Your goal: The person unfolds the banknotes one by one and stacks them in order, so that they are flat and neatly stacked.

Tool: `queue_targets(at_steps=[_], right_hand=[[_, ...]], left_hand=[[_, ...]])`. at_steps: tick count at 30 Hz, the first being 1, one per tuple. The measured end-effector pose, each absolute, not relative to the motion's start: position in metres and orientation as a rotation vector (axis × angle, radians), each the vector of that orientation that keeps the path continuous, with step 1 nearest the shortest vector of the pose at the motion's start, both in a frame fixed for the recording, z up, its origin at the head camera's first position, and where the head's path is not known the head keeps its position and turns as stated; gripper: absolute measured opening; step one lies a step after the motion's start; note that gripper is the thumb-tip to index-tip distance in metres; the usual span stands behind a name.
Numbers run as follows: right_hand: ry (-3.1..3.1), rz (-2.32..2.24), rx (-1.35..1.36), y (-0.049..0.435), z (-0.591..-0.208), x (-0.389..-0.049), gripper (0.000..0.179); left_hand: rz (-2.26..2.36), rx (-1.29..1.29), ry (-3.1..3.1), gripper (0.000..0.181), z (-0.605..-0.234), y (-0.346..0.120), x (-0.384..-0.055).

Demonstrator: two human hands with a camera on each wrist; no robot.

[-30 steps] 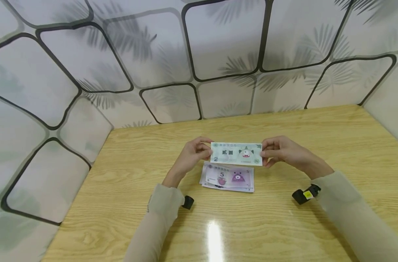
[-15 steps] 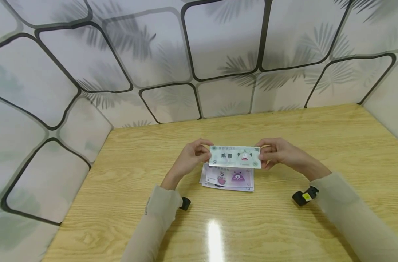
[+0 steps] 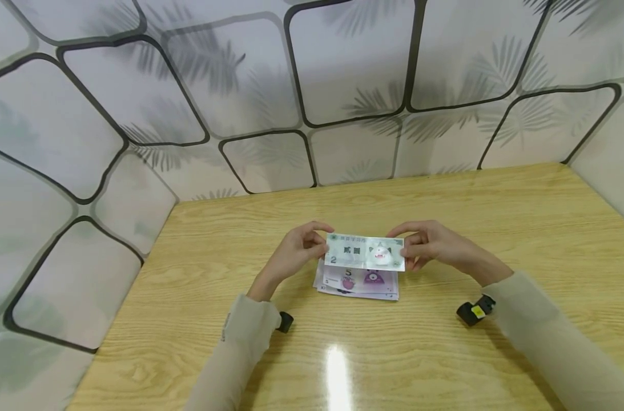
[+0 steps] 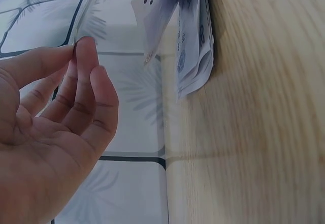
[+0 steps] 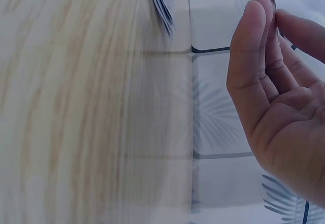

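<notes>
A green play banknote (image 3: 365, 252) marked 2, with a one-eyed monster print, is stretched between both hands above the table. My left hand (image 3: 300, 251) pinches its left end between thumb and fingers, and my right hand (image 3: 432, 246) pinches the right end. Beneath it lies a small pile of purple play banknotes (image 3: 360, 283), the top one marked 5; the green note covers the pile's upper part. In the left wrist view the pile (image 4: 192, 56) shows several stacked notes with slightly lifted edges. Only a dark corner of the pile (image 5: 161, 8) appears in the right wrist view.
The pile rests on a light wood-grain table (image 3: 214, 354) with a bright glare streak near the front. Behind and to the left stand walls (image 3: 353, 63) covered with a stone-and-leaf pattern. A black wrist camera (image 3: 475, 311) hangs under the right sleeve.
Both hands have lowered the green banknote toward me and slightly left, so it covers more of the purple pile. The pile itself has stayed put.
</notes>
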State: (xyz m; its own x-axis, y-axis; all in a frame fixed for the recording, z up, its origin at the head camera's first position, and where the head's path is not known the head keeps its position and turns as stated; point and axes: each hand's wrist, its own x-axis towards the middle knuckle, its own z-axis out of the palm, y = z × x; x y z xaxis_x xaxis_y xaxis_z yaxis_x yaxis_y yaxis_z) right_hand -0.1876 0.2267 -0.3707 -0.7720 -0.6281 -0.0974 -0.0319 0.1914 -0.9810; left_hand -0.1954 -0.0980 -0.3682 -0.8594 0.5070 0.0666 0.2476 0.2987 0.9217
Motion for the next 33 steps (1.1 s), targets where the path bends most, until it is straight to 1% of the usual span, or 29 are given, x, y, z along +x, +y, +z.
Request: queue_targets(at_steps=[8, 17, 29, 31, 33], right_hand=[[2.052, -1.544, -0.631, 0.223, -0.374, -0.188, 0.041], [2.075, -1.492, -0.655, 0.216, -0.377, -0.187, 0.043], [2.250, -1.289, -0.780, 0.205, -0.381, -0.183, 0.027], [2.323, -1.265, -0.798, 0.204, -0.380, -0.182, 0.024], [2.440, -1.215, -0.849, 0.201, -0.381, -0.180, 0.022]], left_hand=[[1.511, 0.701, 2.359, 0.033, -0.370, -0.101, -0.194], [1.412, 0.718, 2.380, 0.032, -0.372, -0.103, -0.192], [1.066, 0.698, 2.554, 0.028, -0.372, -0.100, -0.189], [1.007, 0.716, 2.595, 0.031, -0.372, -0.099, -0.188], [0.950, 0.768, 2.607, 0.038, -0.370, -0.098, -0.187]])
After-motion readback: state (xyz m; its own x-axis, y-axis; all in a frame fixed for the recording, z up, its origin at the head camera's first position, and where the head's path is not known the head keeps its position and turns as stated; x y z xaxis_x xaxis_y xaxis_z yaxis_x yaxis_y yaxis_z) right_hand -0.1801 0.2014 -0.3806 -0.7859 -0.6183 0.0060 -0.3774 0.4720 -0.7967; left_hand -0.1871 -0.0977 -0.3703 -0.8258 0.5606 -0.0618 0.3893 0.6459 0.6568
